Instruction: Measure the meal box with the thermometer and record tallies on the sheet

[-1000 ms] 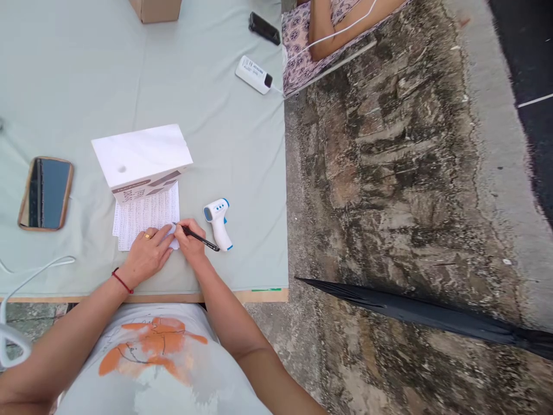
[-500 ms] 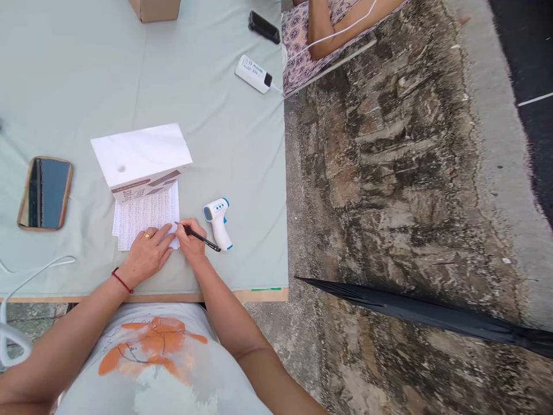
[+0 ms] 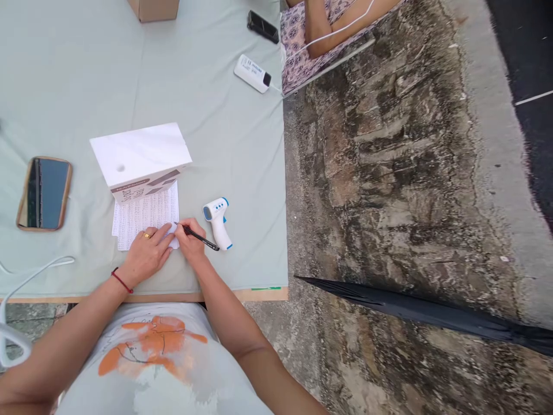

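Right fingers [image 3: 183, 237] tight round a black pen [image 3: 201, 237], left fingers [image 3: 161, 233] slightly apart on the paper sheets [image 3: 147, 215]

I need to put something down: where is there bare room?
Bare cloth lies between the cardboard box and white box, and between the thermometer and the table's right edge. It is crowded around the left hand and right hand, with papers, pen and thermometer close together.
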Motion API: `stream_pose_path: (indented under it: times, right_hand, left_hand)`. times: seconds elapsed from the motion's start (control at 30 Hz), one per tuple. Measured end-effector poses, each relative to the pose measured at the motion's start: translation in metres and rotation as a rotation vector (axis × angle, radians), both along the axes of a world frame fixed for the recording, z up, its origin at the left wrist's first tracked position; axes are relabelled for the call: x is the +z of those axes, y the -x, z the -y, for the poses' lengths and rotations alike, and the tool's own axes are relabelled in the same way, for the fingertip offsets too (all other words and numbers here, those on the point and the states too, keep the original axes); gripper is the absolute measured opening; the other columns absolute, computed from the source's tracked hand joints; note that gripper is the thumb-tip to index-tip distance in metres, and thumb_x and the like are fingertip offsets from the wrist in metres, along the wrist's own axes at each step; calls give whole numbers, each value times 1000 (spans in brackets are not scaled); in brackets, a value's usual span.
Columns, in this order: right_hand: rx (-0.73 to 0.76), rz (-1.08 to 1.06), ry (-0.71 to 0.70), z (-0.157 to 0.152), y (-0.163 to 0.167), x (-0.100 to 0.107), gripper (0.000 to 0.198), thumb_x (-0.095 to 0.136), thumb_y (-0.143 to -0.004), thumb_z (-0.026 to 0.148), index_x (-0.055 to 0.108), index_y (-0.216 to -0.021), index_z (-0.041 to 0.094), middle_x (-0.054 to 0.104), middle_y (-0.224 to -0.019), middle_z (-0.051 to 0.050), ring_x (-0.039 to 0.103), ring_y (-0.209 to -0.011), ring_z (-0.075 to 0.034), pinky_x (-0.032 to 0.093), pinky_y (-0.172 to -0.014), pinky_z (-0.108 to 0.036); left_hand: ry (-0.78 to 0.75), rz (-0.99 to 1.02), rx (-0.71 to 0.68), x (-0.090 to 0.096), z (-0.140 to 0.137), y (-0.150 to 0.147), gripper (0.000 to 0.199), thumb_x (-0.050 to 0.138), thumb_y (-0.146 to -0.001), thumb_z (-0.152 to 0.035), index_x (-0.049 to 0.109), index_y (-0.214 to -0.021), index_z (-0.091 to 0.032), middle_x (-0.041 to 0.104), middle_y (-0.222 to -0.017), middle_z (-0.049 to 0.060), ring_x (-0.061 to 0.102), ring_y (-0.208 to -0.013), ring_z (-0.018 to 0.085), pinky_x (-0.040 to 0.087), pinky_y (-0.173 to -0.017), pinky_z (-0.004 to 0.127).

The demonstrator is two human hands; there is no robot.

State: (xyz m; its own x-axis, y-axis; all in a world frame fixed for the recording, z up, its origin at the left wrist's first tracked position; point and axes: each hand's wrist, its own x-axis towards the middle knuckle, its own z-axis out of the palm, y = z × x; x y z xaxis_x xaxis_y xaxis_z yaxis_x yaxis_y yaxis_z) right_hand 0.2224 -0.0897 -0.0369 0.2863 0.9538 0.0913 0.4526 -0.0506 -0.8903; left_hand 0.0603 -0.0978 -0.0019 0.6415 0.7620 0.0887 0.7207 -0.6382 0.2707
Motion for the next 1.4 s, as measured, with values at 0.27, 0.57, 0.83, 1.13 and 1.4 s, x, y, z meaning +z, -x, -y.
stream_pose_path:
  times: [0.27, 0.57, 0.83, 1.13, 1.4]
  right_hand:
    - [-46, -35, -7, 1, 1, 3, 15, 49, -82, 36, 53, -72, 25, 59, -65, 3, 53, -62, -16, 49, -66, -31]
    - [-47, -10, -20, 0, 3, 3, 14, 49, -81, 35, 52, -71, 25, 57, -64, 3, 52, -60, -16, 45, -63, -30]
    - [-65, -10, 9, 2, 2, -2, 16, 47, -83, 35, 53, -73, 23, 59, -67, 3, 53, -65, -15, 50, -67, -30]
    - [138, 261, -196, 4, -21, -11, 33, 37, -98, 23, 63, -119, 22, 63, -104, -10, 62, -98, -22, 54, -87, -38]
    - [287, 542, -148, 8, -36, -15, 53, 31, -94, 6, 55, -139, 21, 63, -113, -13, 58, -103, -25, 52, -91, -42]
  left_hand:
    - [-49, -12, -13, 0, 0, 1, 31, 48, -100, -26, 65, -124, -18, 61, -139, 11, 59, -99, 28, 49, -75, 42]
    - [-40, -31, -9, 1, -1, 0, 32, 46, -101, -27, 65, -124, -18, 61, -140, 10, 58, -99, 28, 48, -75, 41]
    - [-36, 39, -3, -4, -2, 1, 29, 48, -99, -25, 66, -121, -19, 62, -138, 11, 59, -97, 29, 47, -73, 43]
    - [237, 785, 353, -8, -8, 22, 14, 55, -96, -35, 55, -101, -21, 59, -99, 6, 57, -81, 17, 50, -73, 32]
    - [170, 958, 774, -6, -68, 60, 92, 88, -62, -41, 37, -137, -27, 37, -144, 14, 45, -128, 31, 48, -97, 44]
